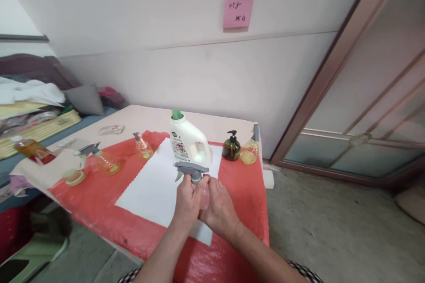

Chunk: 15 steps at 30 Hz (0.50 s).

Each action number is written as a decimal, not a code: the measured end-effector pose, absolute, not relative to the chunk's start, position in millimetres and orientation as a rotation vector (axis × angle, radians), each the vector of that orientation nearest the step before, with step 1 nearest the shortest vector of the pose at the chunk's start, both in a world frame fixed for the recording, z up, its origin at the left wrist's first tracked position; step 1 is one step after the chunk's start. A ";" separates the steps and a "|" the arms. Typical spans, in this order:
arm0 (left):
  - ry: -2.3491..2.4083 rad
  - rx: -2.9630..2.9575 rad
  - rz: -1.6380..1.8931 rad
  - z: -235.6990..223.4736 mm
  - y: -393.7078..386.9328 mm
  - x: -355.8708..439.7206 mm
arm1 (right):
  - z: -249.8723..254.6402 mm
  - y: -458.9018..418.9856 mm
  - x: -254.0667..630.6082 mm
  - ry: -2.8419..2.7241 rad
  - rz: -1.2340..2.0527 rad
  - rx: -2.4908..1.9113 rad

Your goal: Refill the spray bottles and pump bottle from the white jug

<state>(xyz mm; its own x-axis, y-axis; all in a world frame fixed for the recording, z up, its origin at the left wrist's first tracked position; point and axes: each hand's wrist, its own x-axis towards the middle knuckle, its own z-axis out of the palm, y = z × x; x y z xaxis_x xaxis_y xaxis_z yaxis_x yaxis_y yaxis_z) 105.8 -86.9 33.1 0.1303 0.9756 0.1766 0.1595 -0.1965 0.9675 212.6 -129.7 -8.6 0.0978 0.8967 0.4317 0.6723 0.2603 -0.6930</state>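
Both hands wrap around a small clear spray bottle with a grey trigger head, held upright over a white cloth. My left hand grips the neck under the trigger head. My right hand is closed round the pinkish bottle body, which is mostly hidden. Just behind stands a white detergent jug with a green cap.
The table carries a red plastic sheet. On it lie a yellow spray bottle and a small pump bottle at left; a dark green pump bottle and an amber spray bottle stand at right. A bed with bedding is left; a sliding door is right.
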 end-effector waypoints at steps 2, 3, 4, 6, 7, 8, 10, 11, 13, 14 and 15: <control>1.137 1.556 1.117 32.6 -87.0 108.2 | -12.4 -121.4 222.9 -1.592 0.298 -1.504; 1.147 1.561 1.097 32.0 -85.7 108.1 | -14.0 -115.6 231.0 -1.549 0.297 -1.521; 1.167 1.565 1.075 30.8 -84.0 107.4 | -15.3 -109.0 240.5 -1.487 0.291 -1.549; 1.216 1.577 1.028 27.8 -80.1 104.8 | -18.2 -94.7 261.5 -1.338 0.284 -1.602; 1.222 1.588 1.003 26.2 -78.5 103.3 | -20.2 -87.7 271.6 -1.267 0.258 -1.628; 1.213 1.598 0.988 24.9 -77.2 101.9 | -23.0 -81.2 280.7 -1.222 0.238 -1.652; 1.187 1.605 0.985 23.7 -75.8 99.5 | -30.8 -70.6 294.7 -1.157 0.211 -1.696; 1.181 1.609 0.988 23.9 -75.6 98.6 | -35.8 -66.8 299.4 -1.138 0.209 -1.716; 1.198 1.626 0.964 25.6 -75.4 97.0 | -46.1 -62.1 304.5 -1.103 0.210 -1.756; 1.216 1.644 0.936 26.7 -75.2 96.1 | -50.7 -60.8 305.4 -1.090 0.211 -1.776; 1.238 1.666 0.902 27.8 -74.8 95.2 | -54.5 -60.2 305.7 -1.083 0.215 -1.798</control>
